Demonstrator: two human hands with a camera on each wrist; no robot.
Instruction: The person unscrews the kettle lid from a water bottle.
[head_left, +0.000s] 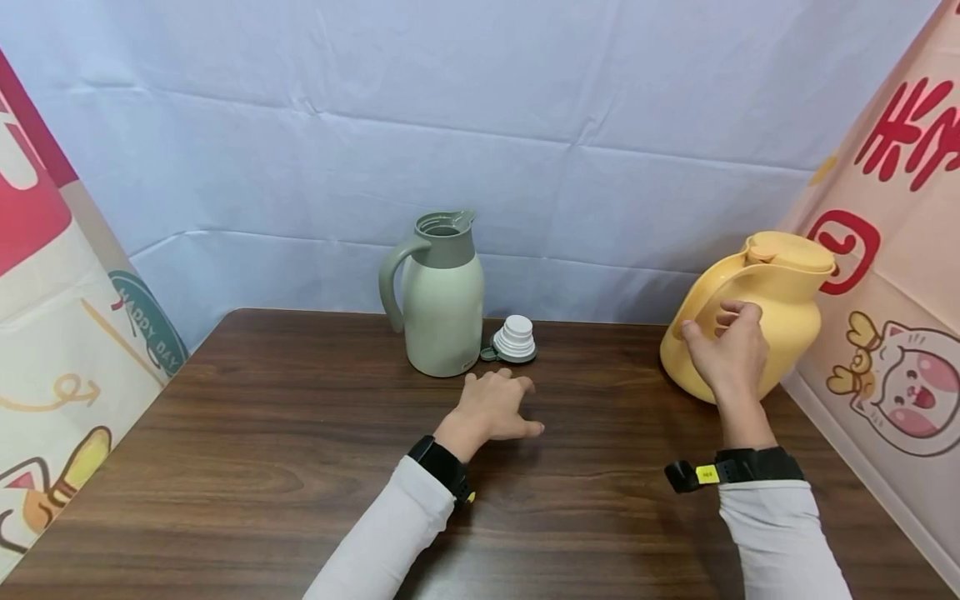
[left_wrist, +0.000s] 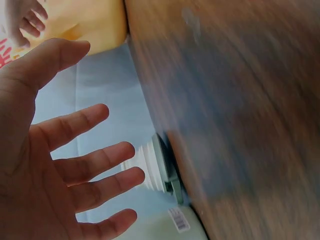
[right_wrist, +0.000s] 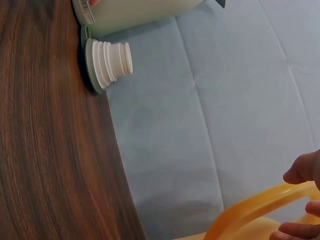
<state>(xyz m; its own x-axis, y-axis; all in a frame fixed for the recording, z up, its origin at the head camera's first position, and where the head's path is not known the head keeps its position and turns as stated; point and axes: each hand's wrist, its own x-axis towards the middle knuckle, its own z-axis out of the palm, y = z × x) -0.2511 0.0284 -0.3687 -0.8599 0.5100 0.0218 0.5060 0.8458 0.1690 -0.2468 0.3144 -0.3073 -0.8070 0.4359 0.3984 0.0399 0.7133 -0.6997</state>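
A yellow thermos jug (head_left: 798,321) with its lid on stands at the table's right. My right hand (head_left: 731,346) is at its handle (right_wrist: 255,207), thumb and fingers apart on either side, not closed round it. A pale green thermos jug (head_left: 444,312) stands upright near the back edge, its mouth uncovered and its handle to the left. Beside it lies a lid (head_left: 514,340), upside down, with its white stepped plug (right_wrist: 112,62) upward. My left hand (head_left: 491,408) hovers over the table in front of the lid, fingers spread, holding nothing.
The brown wooden table (head_left: 247,467) ends at a pale blue cloth (head_left: 337,167) behind the jugs. Printed cloths hang at both sides; the right one (head_left: 892,350) is close to the yellow jug. Each wrist wears a black strap.
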